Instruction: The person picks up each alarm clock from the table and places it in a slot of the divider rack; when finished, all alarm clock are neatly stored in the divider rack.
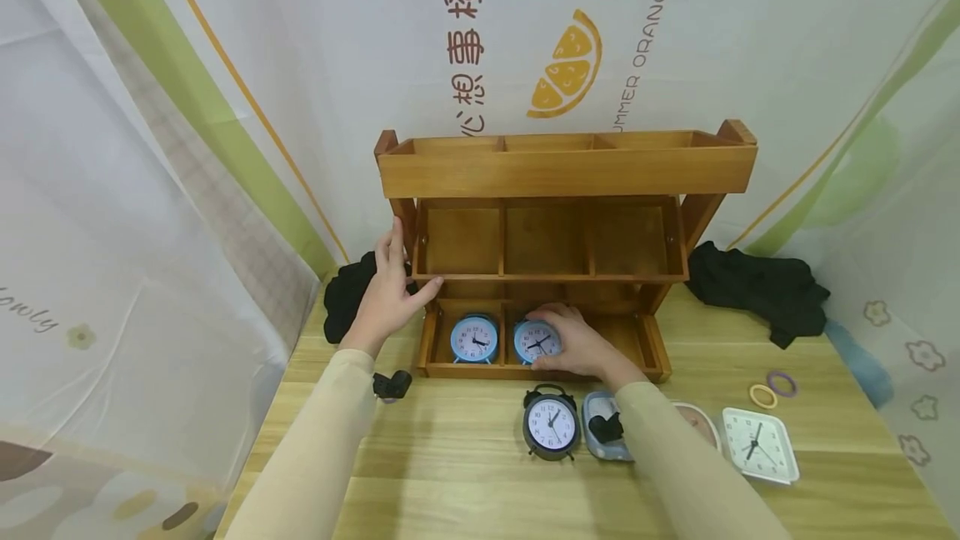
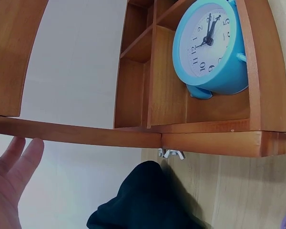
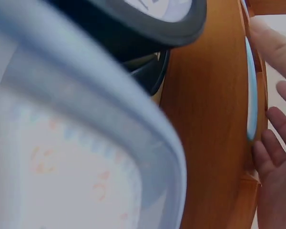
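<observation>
A three-tier wooden shelf [image 1: 567, 173] stands at the back of the table. My left hand [image 1: 386, 298] rests against its left side, fingers extended and thumb spread toward the middle tier; in the left wrist view the fingertips [image 2: 35, 145] lie at the wooden side bar. One light-blue alarm clock [image 1: 475, 340] sits upright in the left compartment of the bottom tier. Another light-blue alarm clock [image 1: 531, 342] is in the compartment beside it, where my right hand [image 1: 577, 344] grips it from the right, thumb below and fingers over its top.
In front of the shelf stand a black twin-bell alarm clock [image 1: 551, 423] and a pale blue-grey clock [image 1: 596, 404]. To the right lie a round clock [image 1: 701, 419], partly behind the sleeve, a white square clock [image 1: 759, 446] and two rings [image 1: 782, 383]. Black cloth [image 1: 757, 290] flanks the shelf.
</observation>
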Demonstrator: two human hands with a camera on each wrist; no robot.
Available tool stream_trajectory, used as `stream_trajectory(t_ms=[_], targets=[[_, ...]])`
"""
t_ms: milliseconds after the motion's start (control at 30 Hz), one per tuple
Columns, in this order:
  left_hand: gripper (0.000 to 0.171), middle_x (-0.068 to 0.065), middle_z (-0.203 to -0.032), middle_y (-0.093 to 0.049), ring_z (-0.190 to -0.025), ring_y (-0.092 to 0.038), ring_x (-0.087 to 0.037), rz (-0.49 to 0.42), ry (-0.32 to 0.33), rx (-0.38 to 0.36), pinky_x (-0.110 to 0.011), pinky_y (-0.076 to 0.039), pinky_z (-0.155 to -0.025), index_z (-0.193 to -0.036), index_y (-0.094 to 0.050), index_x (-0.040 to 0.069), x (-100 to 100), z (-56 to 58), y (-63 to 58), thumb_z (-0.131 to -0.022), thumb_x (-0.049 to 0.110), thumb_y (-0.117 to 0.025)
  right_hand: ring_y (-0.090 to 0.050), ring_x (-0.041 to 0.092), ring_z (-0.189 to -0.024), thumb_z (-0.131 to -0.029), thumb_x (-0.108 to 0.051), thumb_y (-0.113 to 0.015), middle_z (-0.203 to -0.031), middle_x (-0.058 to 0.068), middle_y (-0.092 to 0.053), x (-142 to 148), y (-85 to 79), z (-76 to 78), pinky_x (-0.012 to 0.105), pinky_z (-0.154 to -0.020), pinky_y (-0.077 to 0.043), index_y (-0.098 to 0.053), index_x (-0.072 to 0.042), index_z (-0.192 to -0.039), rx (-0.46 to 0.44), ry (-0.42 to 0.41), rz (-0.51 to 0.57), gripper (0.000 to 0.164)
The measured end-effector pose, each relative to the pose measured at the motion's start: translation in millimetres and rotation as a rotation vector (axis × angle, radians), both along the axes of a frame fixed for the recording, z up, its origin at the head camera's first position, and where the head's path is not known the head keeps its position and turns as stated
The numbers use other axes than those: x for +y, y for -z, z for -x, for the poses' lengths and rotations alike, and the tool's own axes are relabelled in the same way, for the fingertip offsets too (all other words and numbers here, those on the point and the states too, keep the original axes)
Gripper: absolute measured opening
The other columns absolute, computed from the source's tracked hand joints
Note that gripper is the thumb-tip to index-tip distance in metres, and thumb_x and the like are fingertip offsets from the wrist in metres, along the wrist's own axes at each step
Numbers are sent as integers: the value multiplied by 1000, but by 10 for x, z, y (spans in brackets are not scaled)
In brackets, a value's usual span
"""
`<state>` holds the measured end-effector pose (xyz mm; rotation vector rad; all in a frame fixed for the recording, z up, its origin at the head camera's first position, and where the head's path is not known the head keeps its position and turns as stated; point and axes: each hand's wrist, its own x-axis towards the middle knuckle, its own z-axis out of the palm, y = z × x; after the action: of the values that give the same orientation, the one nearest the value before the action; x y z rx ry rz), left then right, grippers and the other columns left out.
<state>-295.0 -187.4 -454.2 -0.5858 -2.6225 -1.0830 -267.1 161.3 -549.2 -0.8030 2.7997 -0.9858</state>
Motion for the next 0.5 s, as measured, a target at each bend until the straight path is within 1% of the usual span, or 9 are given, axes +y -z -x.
stream_trajectory(t_ms=[100,133,233,367,433,500], targets=[[115,-18,-167,-6,-135,-44,-42,-6,-6,-9,-53,-58,-97,-164,23,36,8,-8,3,-98,33,-72,-44,39,-135,-77,-33,-94,-148,13,-52,36,-56,-79,62,-108,-44,-60,-13,-143,34,19,20,77],[116,-18,-167,-6,-135,-44,-42,-7,-6,-9,-53,-58,-97,-164,23,37,10,-10,4,-98,32,-72,-44,38,-135,-77,-33,-94,-149,13,-51,47,-78,-114,61,-108,-45,-60,-13,-144,43,22,21,78],[115,-16,-167,-6,-136,-43,-41,-20,-3,-15,-54,-57,-98,-164,23,38,12,-15,9,-98,32,-72,-43,37,-134,-79,-31,-93,-149,12,-51,42,-152,-265,59,-106,-47,-59,-12,-145,66,21,31,77],[115,-15,-168,-5,-136,-42,-41,-29,1,-28,-55,-56,-99,-163,23,39,7,-20,7,-99,32,-72,-44,35,-131,-81,-29,-92,-146,11,-50,-32,-204,-562,56,-100,-52,-58,-12,-146,88,24,46,75],[115,-15,-168,-4,-136,-42,-40,-27,-3,-35,-55,-56,-100,-163,23,39,3,-21,5,-99,33,-72,-44,35,-129,-81,-28,-92,-145,11,-51,-76,-199,-729,56,-98,-53,-58,-12,-146,104,20,48,76],[116,-14,-169,-3,-135,-41,-39,-26,-8,-43,-55,-56,-100,-163,23,40,1,-24,-4,-99,34,-72,-44,34,-129,-80,-30,-92,-145,10,-51,-104,-173,-888,55,-97,-53,-57,-14,-147,93,12,32,78]])
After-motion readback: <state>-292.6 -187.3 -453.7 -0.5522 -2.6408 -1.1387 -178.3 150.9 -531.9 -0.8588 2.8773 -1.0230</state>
